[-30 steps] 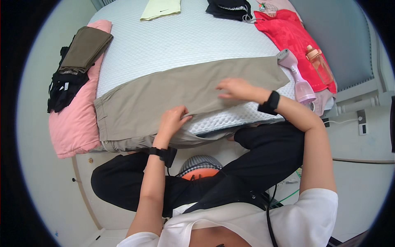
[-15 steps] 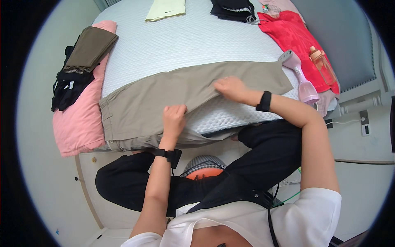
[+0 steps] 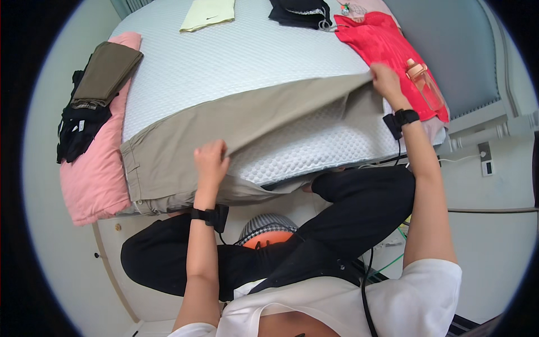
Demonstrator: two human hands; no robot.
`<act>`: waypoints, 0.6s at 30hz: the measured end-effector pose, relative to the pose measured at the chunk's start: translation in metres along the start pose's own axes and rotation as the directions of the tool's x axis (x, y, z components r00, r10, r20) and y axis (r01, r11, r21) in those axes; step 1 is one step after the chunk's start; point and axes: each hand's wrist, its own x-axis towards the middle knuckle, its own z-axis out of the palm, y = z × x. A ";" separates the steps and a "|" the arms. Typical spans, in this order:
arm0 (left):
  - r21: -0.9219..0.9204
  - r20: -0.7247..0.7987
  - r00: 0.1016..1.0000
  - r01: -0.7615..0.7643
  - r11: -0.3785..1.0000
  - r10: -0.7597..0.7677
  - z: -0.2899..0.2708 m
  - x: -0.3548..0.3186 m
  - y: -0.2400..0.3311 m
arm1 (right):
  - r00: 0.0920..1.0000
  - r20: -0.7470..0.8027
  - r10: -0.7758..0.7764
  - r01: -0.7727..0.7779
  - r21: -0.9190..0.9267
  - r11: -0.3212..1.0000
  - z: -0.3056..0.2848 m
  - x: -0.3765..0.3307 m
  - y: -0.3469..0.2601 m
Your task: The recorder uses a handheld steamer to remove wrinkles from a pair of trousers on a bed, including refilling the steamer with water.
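Observation:
Khaki trousers (image 3: 224,118) lie across the bed with the waistband at the left and one leg stretched to the right. My right hand (image 3: 386,83) is closed on the hem end of that leg and lifts it, so the near edge slants up off the mattress. At the near edge of the cloth, my left hand (image 3: 211,162) is closed on the fabric around the thigh. The other leg hangs in folds over the bed's front edge. A black band sits on each wrist. The handheld steamer is hidden behind my right hand and forearm.
A pink quilt (image 3: 92,191) at the left bears folded brown trousers (image 3: 106,73) and black garments (image 3: 81,126). A pale yellow folded garment (image 3: 208,14) and black clothing (image 3: 300,11) lie far off. Red cloth (image 3: 376,42) with a bottle (image 3: 425,84) is at the right.
My right hand has moved right and away from me, from mid-leg to the hem, raising the leg. My left hand has shifted slightly left. The whole view has turned a little.

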 end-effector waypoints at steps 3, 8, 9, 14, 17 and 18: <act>0.061 -0.156 0.986 -0.053 0.997 0.062 -0.015 0.002 0.007 | 0.902 -0.350 -0.252 0.199 -0.180 0.963 -0.042 0.025 -0.016; 0.055 0.253 0.936 -0.267 0.962 0.245 0.030 -0.023 0.009 | 0.954 0.161 -0.254 0.272 -0.104 0.957 0.014 -0.036 0.015; 0.061 0.255 0.939 -0.256 0.965 0.233 0.034 -0.028 0.006 | 0.865 0.502 0.022 0.039 -0.109 0.993 0.025 -0.051 -0.001; -0.210 0.486 0.858 -0.070 0.975 0.166 0.032 -0.017 -0.007 | 0.397 0.917 0.039 -0.177 0.035 0.984 0.052 -0.074 0.034; -0.163 0.120 0.989 0.111 0.980 -0.092 0.018 -0.005 -0.023 | 0.848 0.508 0.149 -0.191 0.032 0.981 0.039 -0.043 0.024; -0.247 -0.013 0.991 0.128 0.960 -0.136 0.011 0.006 -0.024 | 0.953 0.273 0.128 -0.155 0.078 0.985 0.027 -0.028 0.023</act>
